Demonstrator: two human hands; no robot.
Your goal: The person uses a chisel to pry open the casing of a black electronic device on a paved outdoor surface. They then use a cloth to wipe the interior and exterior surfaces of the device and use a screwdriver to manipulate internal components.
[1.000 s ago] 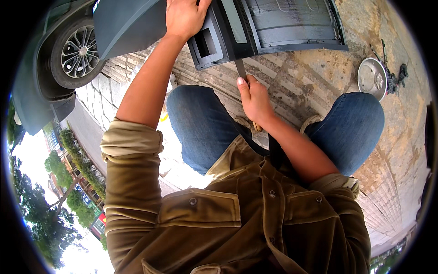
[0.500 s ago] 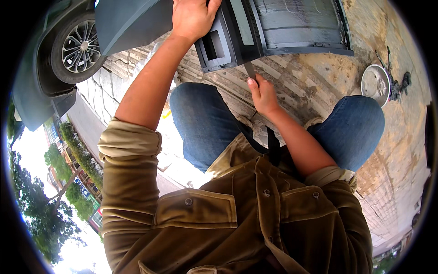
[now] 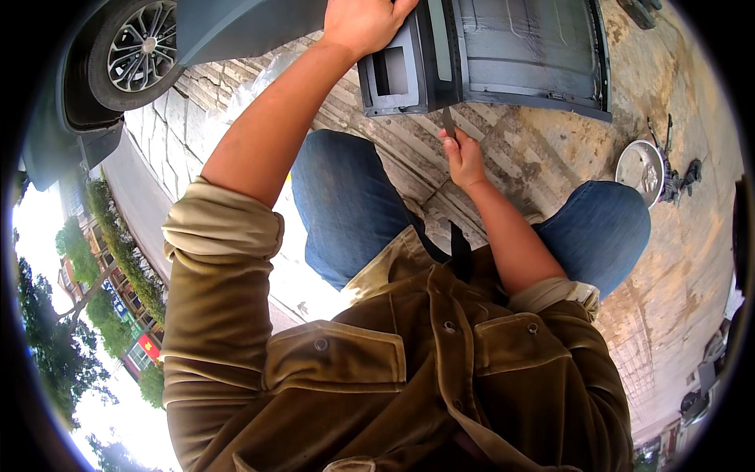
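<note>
At the top edge, my left hand [image 3: 362, 23] rests on a dark grey car body part [image 3: 425, 86] with a rectangular opening at its near end. Its thumb is stretched to the right; the other fingers are cut off by the frame. My right hand [image 3: 465, 161] is closed round a narrow flat metal blade [image 3: 449, 122], thumb along it. The blade points up and away, its tip at the near edge of the body part. The grip end is hidden in my fist. Right of the opening the part carries a wide ribbed grey panel [image 3: 535, 55].
A parked car's wheel [image 3: 134, 55] stands at the far left, beside a large smooth grey panel [image 3: 252, 27]. A metal bowl [image 3: 640, 173] sits on the stained pavement [image 3: 676, 252] to the right, with dark tools [image 3: 675, 179] next to it. My knees flank the work.
The view has shifted, so the body part sits a little farther right. My right hand keeps hold of the blade, now more upright. My left hand stays on the part.
</note>
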